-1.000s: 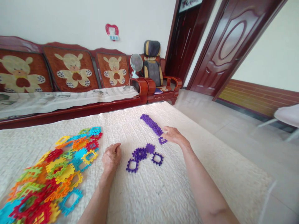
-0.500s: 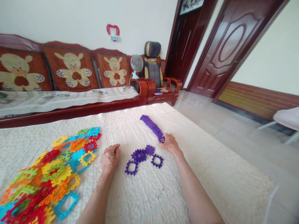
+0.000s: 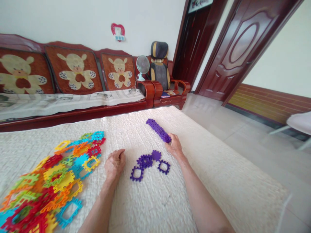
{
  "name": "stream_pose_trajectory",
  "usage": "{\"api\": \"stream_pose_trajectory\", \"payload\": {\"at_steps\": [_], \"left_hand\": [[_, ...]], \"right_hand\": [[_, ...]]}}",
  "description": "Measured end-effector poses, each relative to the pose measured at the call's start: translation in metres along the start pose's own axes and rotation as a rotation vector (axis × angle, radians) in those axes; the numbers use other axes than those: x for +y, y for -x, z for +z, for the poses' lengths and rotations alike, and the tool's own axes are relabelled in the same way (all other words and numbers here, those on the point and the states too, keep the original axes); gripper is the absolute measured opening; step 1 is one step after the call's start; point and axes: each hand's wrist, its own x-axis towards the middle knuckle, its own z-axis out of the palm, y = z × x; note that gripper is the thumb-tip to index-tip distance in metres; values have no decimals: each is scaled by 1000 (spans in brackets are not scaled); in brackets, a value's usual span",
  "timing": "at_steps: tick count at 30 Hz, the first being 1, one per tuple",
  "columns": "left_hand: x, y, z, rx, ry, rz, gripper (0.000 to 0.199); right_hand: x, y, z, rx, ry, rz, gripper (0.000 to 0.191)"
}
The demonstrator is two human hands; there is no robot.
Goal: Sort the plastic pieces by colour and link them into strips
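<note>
On the cloth-covered table lies a long row of purple interlocking plastic tiles (image 3: 158,130), packed face to face. My right hand (image 3: 174,145) grips its near end, the thumb in front and the fingers round the far side. Closer to me are several loose purple tiles (image 3: 145,160), some overlapping, including a solid one (image 3: 156,155) and an open square frame (image 3: 164,167). To their left my left hand (image 3: 115,164) rests on the cloth, fingers curled in and apparently holding nothing. Left of it spreads a heap of mixed-colour interlocking tiles (image 3: 58,174).
A cream quilted cloth (image 3: 218,181) covers the table. Beyond its far edge stand a wooden sofa with bear-patterned cushions (image 3: 76,71), a small fan (image 3: 143,64) and an armchair with a massage cushion (image 3: 160,69). A pale stool (image 3: 300,123) stands at the right.
My right hand has shifted slightly up and away at the row's near end, and the end tiles now sit more in line with the rest. My left hand stays put.
</note>
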Motion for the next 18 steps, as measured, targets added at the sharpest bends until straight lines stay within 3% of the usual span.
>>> {"api": "stream_pose_trajectory", "payload": {"at_steps": [8,13,15,18], "left_hand": [[-2,-1,2,12,-15,9,32],[0,-1,1,1,-17,-1,33],[-1,-1,2,0,-10,-5,33],[-2,-1,2,0,-4,-10,33]], "right_hand": [[5,0,3,-17,18,15,54],[-6,0,-4,73,-30,-51,45],[-14,0,-9,-2,-82,-88,34],[-26,4,-16,-324,-131,-135,26]]}}
